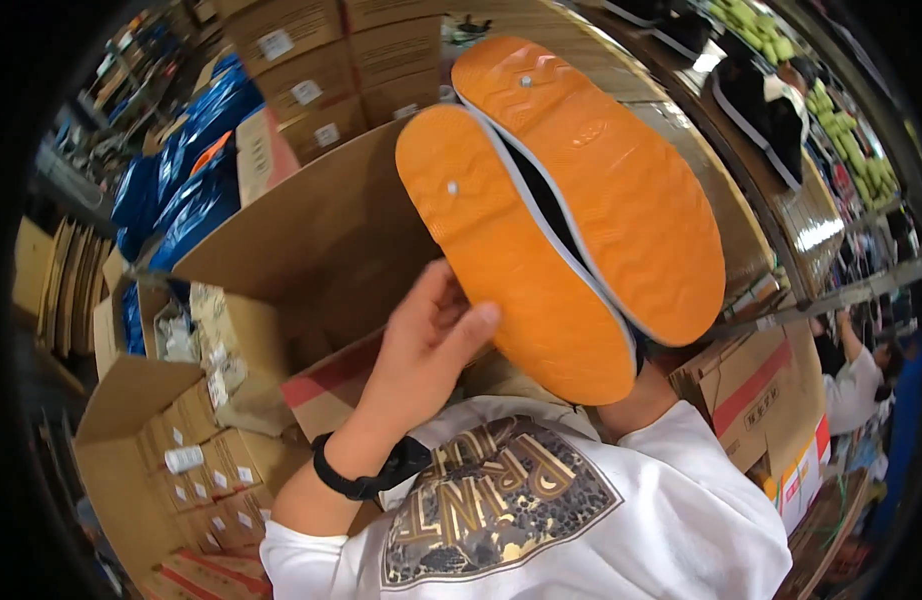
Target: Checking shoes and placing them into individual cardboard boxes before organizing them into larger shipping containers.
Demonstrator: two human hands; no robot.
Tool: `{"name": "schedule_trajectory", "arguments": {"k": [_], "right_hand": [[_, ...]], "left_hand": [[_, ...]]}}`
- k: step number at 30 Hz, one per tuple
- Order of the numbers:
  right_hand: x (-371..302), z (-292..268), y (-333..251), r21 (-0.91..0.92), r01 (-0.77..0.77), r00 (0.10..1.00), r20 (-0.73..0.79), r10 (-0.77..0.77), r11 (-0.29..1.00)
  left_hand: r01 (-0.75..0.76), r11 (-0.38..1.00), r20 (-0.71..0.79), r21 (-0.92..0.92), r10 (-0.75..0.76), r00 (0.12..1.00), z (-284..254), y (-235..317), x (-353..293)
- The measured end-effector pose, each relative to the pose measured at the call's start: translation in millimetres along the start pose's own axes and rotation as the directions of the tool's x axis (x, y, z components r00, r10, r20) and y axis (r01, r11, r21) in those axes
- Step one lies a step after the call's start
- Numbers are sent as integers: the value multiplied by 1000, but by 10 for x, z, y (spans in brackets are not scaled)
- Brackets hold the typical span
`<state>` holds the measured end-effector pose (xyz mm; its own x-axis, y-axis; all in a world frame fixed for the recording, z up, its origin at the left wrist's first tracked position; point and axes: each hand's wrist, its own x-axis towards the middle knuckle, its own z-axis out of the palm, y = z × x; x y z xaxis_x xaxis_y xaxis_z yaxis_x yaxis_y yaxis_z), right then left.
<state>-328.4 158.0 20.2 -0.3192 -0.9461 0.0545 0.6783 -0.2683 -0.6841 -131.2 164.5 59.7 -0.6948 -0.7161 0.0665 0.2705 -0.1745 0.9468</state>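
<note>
A pair of shoes is held up with the orange soles toward me, side by side: the left shoe overlaps the right shoe. Both soles have a wavy tread, a light edge and a small pale spot near the far end; a strip of dark upper shows between them. My left hand is closed at the left shoe's edge, thumb over the sole and fingers curled at its side. My right forearm rises behind the near ends of the shoes, which hide my right hand and its fingers.
A large open carton stands behind my left hand. Stacked cartons rise beyond it. At lower left, another open box contains small cartons. Dark shoes lie on a rack at right, where another person's arm shows.
</note>
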Motion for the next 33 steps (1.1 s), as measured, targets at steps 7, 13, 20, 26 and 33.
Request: {"name": "schedule_trajectory", "arguments": {"k": [7,13,20,26,33], "right_hand": [[-310,53,-378,313,-235,920,376,108,920],[-242,784,-435,435,-275,894,443,62,857],[452,491,425,-336,889,392,910,139,-311],[255,222,62,-726,645,743,669,-26,-238],[480,27,279,-848,75,981,159,115,525]], "left_hand": [[-178,115,39,977,727,685,-816,239,-415],[-75,-174,162,982,561,812,-973,90,-448],[-66,89,57,994,104,993,-970,147,-488],[122,307,-261,944,467,845,-1257,203,-1397],[37,924,-632,380,231,739,-1670,-80,-1067]]}}
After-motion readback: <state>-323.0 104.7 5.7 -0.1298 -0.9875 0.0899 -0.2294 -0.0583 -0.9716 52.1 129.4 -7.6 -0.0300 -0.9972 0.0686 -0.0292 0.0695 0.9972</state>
